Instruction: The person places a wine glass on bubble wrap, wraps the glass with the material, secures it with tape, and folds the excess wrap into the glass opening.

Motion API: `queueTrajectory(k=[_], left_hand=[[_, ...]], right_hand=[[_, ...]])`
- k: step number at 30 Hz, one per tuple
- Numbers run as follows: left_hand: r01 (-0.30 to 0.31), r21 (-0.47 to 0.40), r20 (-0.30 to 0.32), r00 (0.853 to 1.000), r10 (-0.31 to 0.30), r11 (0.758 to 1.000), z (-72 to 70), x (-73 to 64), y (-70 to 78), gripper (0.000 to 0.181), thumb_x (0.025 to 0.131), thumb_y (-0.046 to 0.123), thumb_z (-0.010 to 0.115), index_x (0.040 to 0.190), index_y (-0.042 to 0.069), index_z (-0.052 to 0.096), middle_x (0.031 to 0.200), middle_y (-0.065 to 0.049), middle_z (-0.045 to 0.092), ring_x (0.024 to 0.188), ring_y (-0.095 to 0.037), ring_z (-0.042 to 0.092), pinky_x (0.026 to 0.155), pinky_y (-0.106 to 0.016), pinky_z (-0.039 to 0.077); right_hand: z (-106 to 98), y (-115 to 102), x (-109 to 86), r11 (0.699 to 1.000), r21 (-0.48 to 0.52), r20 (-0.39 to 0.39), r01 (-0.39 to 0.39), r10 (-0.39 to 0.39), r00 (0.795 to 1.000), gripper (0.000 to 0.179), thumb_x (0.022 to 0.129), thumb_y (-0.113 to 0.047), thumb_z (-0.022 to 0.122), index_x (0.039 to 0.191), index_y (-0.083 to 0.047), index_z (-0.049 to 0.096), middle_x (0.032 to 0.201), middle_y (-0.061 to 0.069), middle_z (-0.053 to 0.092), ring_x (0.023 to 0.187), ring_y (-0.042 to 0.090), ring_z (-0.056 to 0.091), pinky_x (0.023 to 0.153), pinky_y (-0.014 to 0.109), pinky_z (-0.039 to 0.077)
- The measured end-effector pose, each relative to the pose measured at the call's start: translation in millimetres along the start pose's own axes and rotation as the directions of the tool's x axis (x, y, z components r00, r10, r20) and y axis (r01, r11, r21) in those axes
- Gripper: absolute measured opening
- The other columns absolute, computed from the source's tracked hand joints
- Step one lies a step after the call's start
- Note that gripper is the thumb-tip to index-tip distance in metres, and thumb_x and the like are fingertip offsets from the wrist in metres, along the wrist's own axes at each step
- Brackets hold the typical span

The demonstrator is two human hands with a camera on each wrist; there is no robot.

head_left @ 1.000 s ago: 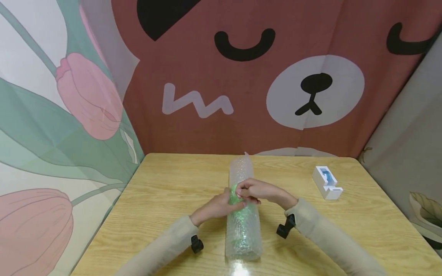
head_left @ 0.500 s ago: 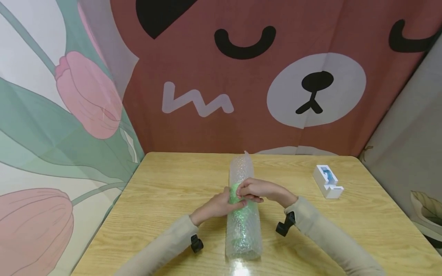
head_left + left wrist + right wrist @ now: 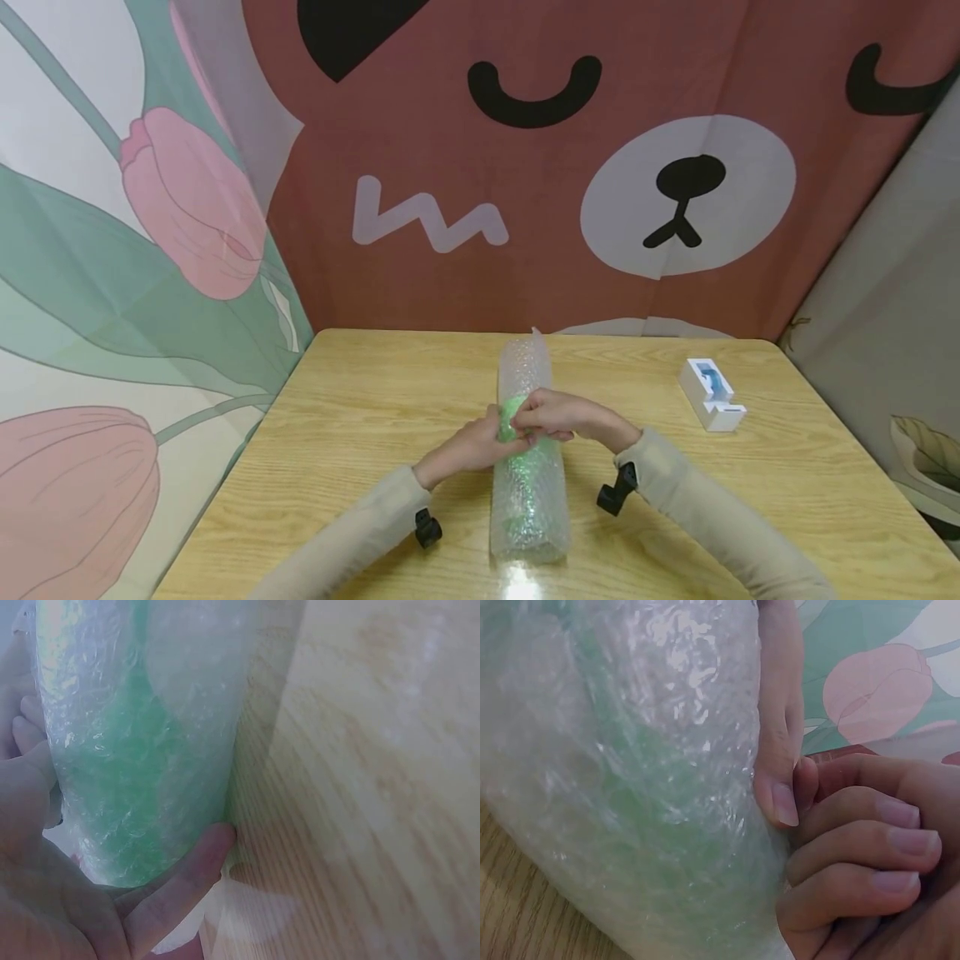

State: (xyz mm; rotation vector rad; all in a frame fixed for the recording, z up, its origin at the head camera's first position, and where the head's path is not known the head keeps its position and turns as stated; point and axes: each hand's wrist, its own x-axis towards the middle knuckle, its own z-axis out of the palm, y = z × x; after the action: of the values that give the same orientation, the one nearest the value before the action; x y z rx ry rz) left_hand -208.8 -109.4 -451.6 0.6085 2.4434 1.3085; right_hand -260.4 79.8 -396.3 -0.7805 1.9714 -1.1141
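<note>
A long roll of bubble wrap [image 3: 528, 512] lies lengthwise on the table, something green showing through its clear layers. My left hand [image 3: 474, 444] grips it from the left side, thumb laid across the top. In the left wrist view a finger [image 3: 187, 889] of that hand curves along the roll's lower edge by the tabletop. My right hand [image 3: 564, 414] has its fingers curled, with thumb and forefinger pinched at the top of the wrap beside the left thumb. In the right wrist view the left thumb [image 3: 780, 799] presses against the wrap; the right fingertips' contact point is partly hidden.
A white tape dispenser [image 3: 711, 396] with a blue core stands at the back right of the wooden table [image 3: 360, 383]. A curtain with a printed bear [image 3: 420, 292] hangs behind the far edge, and a tulip-print curtain [image 3: 195, 208] hangs at the left.
Both hands keep their places on the bubble wrap roll. The right wrist has shifted very slightly left; the roll and tape dispenser have not visibly moved.
</note>
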Motion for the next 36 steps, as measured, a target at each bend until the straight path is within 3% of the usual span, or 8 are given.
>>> queueTrajectory(k=[4,9,12,15,19,22,29,36], left_hand=[[0.053,0.004,-0.004,0.999,-0.053,0.999,0.3,-1.1,0.5,0.051,0.097,0.046,0.060,0.123,0.006,0.042,0.078,0.000,0.047,0.052,-0.008,0.038,0.048,-0.024,0.035],[0.112,0.005,-0.010,0.994,-0.112,0.994,0.1,-2.4,1.5,0.071,0.095,0.051,0.060,0.133,-0.003,0.033,0.079,-0.001,0.048,0.053,-0.010,0.040,0.049,-0.026,0.035],[0.136,0.016,-0.016,0.991,-0.135,0.991,0.2,-2.9,1.7,0.087,0.094,0.054,0.060,0.142,-0.010,0.025,0.076,-0.001,0.049,0.054,-0.010,0.042,0.050,-0.026,0.036],[0.148,0.027,-0.022,0.989,-0.147,0.989,0.7,-2.9,1.5,0.097,0.094,0.056,0.060,0.147,-0.013,0.018,0.075,-0.001,0.051,0.054,-0.011,0.044,0.050,-0.026,0.037],[0.134,0.027,-0.025,0.991,-0.133,0.991,1.0,-2.6,1.3,0.086,0.095,0.052,0.061,0.142,-0.011,0.026,0.077,-0.002,0.051,0.055,-0.011,0.045,0.050,-0.027,0.037],[0.130,0.033,-0.026,0.991,-0.129,0.991,0.7,-2.5,2.1,0.081,0.095,0.049,0.062,0.139,-0.010,0.029,0.077,-0.002,0.050,0.057,-0.011,0.046,0.051,-0.027,0.038],[0.122,0.022,-0.016,0.992,-0.121,0.992,-0.6,-2.5,4.5,0.065,0.096,0.047,0.062,0.129,-0.003,0.036,0.076,-0.002,0.048,0.054,-0.011,0.043,0.050,-0.026,0.037],[0.121,0.033,-0.018,0.993,-0.121,0.992,-0.6,-2.7,3.8,0.067,0.095,0.047,0.062,0.131,-0.002,0.035,0.082,-0.002,0.050,0.059,-0.010,0.044,0.051,-0.026,0.039]], right_hand=[[2,0,0.9,0.999,-0.035,-0.021,0.001,-0.002,1.000,0.036,0.102,-0.016,0.054,0.072,-0.001,0.069,0.050,-0.002,0.048,0.034,0.004,0.023,0.035,0.021,0.022],[9,-1,4.0,0.988,-0.151,-0.092,0.010,-0.024,0.995,0.040,0.100,-0.018,0.058,0.063,-0.006,0.064,0.049,-0.004,0.047,0.037,0.004,0.024,0.038,0.021,0.022],[15,-4,5.7,0.958,-0.286,-0.154,-0.001,-0.045,0.987,0.043,0.098,-0.017,0.060,0.055,-0.011,0.058,0.046,-0.008,0.042,0.041,0.005,0.026,0.042,0.021,0.024],[19,-10,6.9,0.906,-0.421,-0.211,-0.046,-0.049,0.976,0.047,0.094,-0.017,0.063,0.050,-0.016,0.049,0.044,-0.010,0.036,0.042,0.007,0.026,0.044,0.022,0.026],[24,-15,9.2,0.829,-0.542,-0.275,-0.138,-0.020,0.961,0.048,0.090,-0.016,0.067,0.048,-0.019,0.042,0.042,-0.011,0.028,0.043,0.008,0.025,0.045,0.023,0.024],[27,-17,10.8,0.788,-0.585,-0.305,-0.193,0.007,0.952,0.048,0.089,-0.017,0.069,0.048,-0.019,0.043,0.042,-0.011,0.026,0.044,0.008,0.024,0.044,0.023,0.022],[30,-21,10.5,0.754,-0.610,-0.337,-0.243,0.031,0.941,0.050,0.091,-0.022,0.071,0.049,-0.019,0.043,0.043,-0.010,0.026,0.044,0.008,0.023,0.044,0.023,0.022],[32,-25,9.0,0.704,-0.644,-0.385,-0.300,0.040,0.922,0.049,0.089,-0.026,0.074,0.049,-0.018,0.047,0.045,-0.008,0.036,0.045,0.009,0.032,0.045,0.024,0.028]])
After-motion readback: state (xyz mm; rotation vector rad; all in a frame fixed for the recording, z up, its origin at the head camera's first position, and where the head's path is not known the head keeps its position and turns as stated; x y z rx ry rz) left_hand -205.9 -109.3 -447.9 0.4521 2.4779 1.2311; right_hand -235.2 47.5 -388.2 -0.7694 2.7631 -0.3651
